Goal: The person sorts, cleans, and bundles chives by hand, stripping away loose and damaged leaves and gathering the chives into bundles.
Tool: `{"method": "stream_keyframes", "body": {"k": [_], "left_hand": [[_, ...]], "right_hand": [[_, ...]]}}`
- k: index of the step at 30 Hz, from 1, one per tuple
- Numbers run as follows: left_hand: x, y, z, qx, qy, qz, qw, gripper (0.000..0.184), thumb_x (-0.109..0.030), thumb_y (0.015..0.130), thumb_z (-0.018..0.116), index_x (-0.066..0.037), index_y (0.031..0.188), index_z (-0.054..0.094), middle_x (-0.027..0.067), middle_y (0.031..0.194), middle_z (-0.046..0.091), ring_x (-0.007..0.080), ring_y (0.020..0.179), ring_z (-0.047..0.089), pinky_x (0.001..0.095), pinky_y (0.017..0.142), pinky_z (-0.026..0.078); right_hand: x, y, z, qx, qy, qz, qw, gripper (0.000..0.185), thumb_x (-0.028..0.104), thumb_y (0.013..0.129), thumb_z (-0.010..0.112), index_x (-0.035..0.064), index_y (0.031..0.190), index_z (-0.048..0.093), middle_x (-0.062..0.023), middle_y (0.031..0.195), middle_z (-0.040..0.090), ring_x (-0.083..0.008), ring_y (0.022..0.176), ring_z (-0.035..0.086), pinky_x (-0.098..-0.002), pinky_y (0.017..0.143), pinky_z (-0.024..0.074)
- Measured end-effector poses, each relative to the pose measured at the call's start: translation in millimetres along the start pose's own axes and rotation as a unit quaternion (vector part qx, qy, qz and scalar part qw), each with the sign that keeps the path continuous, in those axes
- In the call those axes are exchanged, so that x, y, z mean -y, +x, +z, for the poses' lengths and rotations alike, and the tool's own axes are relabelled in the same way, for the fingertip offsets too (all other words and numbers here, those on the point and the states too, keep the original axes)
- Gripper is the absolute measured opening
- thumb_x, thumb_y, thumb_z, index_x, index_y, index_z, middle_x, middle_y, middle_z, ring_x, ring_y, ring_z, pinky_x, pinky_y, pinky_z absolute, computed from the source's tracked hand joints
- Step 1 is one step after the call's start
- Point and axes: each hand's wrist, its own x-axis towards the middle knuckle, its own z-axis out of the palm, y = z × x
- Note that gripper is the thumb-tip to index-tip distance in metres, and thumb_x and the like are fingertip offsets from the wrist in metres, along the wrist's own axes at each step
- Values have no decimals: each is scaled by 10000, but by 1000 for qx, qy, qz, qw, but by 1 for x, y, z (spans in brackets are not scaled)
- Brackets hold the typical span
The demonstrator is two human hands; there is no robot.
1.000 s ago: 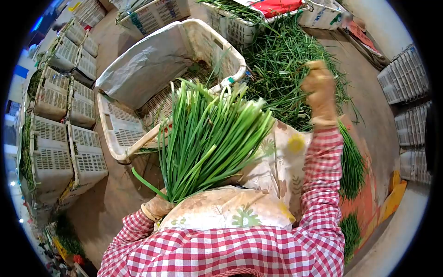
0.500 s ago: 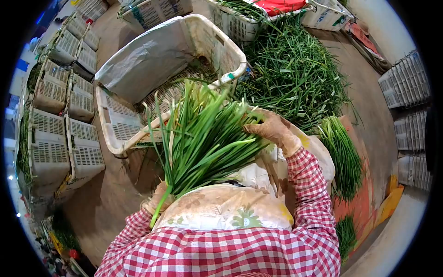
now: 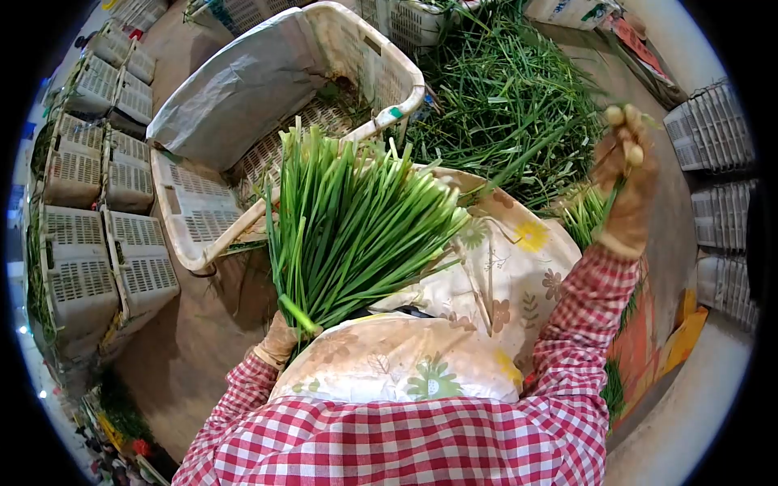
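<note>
My left hand (image 3: 279, 338), in a tan glove, is wrapped round the lower end of a large bunch of garlic chives (image 3: 356, 235). The bunch rests on my lap, its pale cut ends fanned up and away from me. Out to the right, my raised right hand (image 3: 626, 182) is smeared by motion. Its glove leaves the fingertips bare, and the fingers are curled together round a few loose green blades, which trail off blurred to the left. A flowered apron (image 3: 502, 283) covers my lap under the bunch.
A large white plastic crate (image 3: 182, 215) with a grey liner stands ahead. Beyond my knees lies a heap of loose green leaves (image 3: 510, 105). Neat chives (image 3: 579, 215) lie at the right, partly behind my arm. Stacked crates (image 3: 81, 263) line the left; more crates (image 3: 709, 138) stand right.
My right hand has left the bunch's right side and swung up and right, pulling some blades away. The bunch now looks tidier and more upright in my left hand.
</note>
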Motion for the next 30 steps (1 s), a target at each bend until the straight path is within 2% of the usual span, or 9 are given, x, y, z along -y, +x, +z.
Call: {"method": "stream_keyframes", "body": {"k": [2,5,8,12,16,20,22,25,30], "left_hand": [[2,3,0,-2,-2,1,1000,491,-201,711,791,-29,1106,557,30,1001,616,132,865,560,296,761,468],[1,6,-1,-4,-12,-11,1000,488,-202,711,791,-29,1104,558,30,999,617,132,865,561,297,760,469],[1,1,-2,-24,-48,-53,997,486,-203,711,790,-29,1102,559,31,998,617,133,865,562,298,758,470],[17,2,-12,-8,92,43,995,469,-178,723,776,-20,1103,551,37,977,621,147,849,571,300,734,482],[49,2,-25,-52,45,92,993,433,-182,735,765,-11,1074,556,52,955,626,165,823,582,306,712,490],[42,6,-17,-66,-112,3,992,258,-165,789,701,-19,961,574,73,878,612,156,703,578,310,631,493],[39,7,-17,-50,-38,19,998,259,-165,789,700,-19,962,574,72,877,612,155,702,578,310,631,493],[39,8,-19,-38,8,33,999,261,-166,790,700,-20,964,573,72,876,611,155,701,578,309,630,493],[35,4,-20,-31,36,31,998,263,-168,790,699,-21,967,571,70,875,611,154,699,578,309,629,493]], "right_hand": [[-27,46,-28,0,-398,-39,917,441,407,860,553,33,1092,578,-122,879,634,-108,643,563,-257,540,454],[-62,36,10,112,-794,-5,598,618,376,816,632,0,1268,444,-190,1282,491,-292,1140,517,-407,882,472],[-89,-6,48,357,-490,-80,791,711,520,835,562,28,1326,410,-176,1321,467,-299,1222,446,-359,1034,339],[-107,-26,93,528,-553,-109,635,378,377,857,576,36,1017,612,-140,910,621,-287,880,596,-397,786,473],[-112,-20,82,478,-485,-248,689,177,218,836,614,43,852,594,-109,729,554,-243,723,575,-362,637,494],[-96,64,25,149,-567,-422,691,155,21,841,516,89,929,624,-92,770,601,-214,642,609,-307,540,518],[-68,81,5,27,-692,-151,705,254,71,869,532,80,1122,562,-112,780,632,-201,661,618,-316,546,501],[-80,33,19,192,-522,-327,764,399,185,840,600,89,1217,510,-81,794,634,-219,758,614,-369,733,490],[-105,-57,58,428,-597,-480,479,185,161,778,563,45,921,565,-49,676,555,-213,712,569,-337,765,451]]}}
